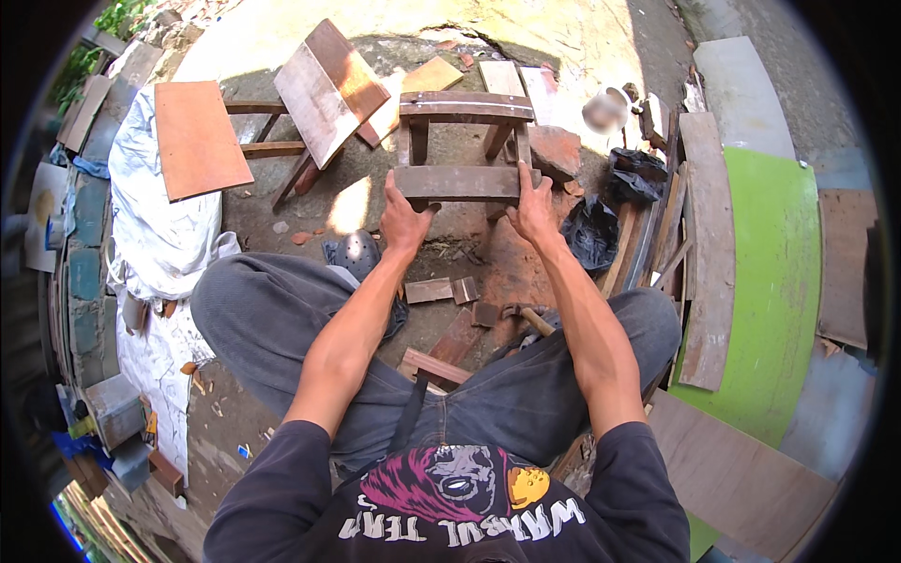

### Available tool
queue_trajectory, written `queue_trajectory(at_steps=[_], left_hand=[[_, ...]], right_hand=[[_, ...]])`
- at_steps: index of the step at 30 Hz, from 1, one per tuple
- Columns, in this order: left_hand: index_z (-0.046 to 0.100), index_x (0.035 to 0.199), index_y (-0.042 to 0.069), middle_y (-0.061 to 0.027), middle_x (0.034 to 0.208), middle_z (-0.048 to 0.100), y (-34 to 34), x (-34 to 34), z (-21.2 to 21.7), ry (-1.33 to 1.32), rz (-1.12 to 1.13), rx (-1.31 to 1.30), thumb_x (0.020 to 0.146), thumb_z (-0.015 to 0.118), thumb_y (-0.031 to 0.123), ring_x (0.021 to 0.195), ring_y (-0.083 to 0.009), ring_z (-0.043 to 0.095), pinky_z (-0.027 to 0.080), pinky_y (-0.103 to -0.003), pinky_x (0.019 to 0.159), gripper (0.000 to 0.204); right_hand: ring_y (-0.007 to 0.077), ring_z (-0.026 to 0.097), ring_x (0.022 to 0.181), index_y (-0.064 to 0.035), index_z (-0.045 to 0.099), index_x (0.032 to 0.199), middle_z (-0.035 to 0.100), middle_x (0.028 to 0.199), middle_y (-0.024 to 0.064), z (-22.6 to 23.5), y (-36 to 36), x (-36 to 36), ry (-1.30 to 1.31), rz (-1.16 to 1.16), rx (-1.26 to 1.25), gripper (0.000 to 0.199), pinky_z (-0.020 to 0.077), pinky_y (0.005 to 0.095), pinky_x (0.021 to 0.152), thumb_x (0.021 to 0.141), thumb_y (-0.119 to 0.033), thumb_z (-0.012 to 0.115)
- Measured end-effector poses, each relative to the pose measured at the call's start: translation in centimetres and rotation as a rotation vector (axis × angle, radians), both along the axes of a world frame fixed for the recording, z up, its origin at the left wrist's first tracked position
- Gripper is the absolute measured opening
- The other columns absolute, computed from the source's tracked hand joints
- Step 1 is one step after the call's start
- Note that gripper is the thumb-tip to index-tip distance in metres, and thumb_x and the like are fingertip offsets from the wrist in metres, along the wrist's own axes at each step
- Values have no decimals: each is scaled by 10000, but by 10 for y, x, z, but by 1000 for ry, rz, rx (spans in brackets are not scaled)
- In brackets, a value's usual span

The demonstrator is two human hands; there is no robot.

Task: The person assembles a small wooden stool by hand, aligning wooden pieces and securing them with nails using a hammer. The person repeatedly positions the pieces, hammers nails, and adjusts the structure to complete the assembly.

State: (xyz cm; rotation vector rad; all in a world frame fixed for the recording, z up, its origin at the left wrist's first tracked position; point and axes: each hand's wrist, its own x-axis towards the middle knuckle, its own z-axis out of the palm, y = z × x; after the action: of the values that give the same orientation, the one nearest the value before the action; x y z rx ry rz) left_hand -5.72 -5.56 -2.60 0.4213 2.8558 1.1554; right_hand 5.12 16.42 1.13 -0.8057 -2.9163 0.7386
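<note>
- Frame: wood, at 12 o'clock in view, just past the person's knees. Can't tell if its feet bear on the ground.
- Near slat: the frame's closest crosspiece, lying roughly 9-to-3, a hand on each end.
- Left hand: pinching the slat's 9 o'clock end, thumb on the near side; some fingertips hidden.
- Right hand: same pinch on the 3 o'clock end, index finger up along the end.
- Clock from frame, from here on.
- 3: brick chunk, just beside.
- 4: black bag; green panel well beyond.
- 5: hammer, near the right knee.
- 6: wood offcut on the ground.
- 7: grey clog, perforated.
- 9: orange board.
</note>
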Motion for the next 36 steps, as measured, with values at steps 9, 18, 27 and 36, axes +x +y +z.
queue_trajectory(at_steps=[9,18,27,36], left_hand=[[48,1537,37,-282,1407,460,-18,-7,-6,64,-128,-85,747,828,248,1043,-467,625,525,-507,851,1130],[118,1525,-13,-226,1500,379,-40,-19,10,134,-358,-491,717,840,359,1368,-388,405,401,-467,1070,1145],[337,1461,-1,-135,1372,489,-25,-59,50,351,-724,-576,630,870,434,1312,-298,445,336,-437,1117,1079],[519,1084,38,-145,1038,635,-9,-87,47,274,-856,-582,613,893,302,1038,-338,621,544,-426,842,657]], right_hand=[[526,461,1199,-168,153,1554,359,1305,333,2,-6,2,-177,23,107,1014,469,530,968,760,-191,783],[519,441,1249,-208,81,1569,277,1445,344,-1,-2,2,-220,46,174,1144,448,530,999,728,-304,851],[398,430,1323,-150,181,1549,312,1535,161,10,53,12,-63,229,101,1080,454,487,1047,706,-205,853],[335,527,1170,-70,454,1327,541,1225,113,9,47,-3,-18,435,215,774,509,431,943,668,-158,850]])
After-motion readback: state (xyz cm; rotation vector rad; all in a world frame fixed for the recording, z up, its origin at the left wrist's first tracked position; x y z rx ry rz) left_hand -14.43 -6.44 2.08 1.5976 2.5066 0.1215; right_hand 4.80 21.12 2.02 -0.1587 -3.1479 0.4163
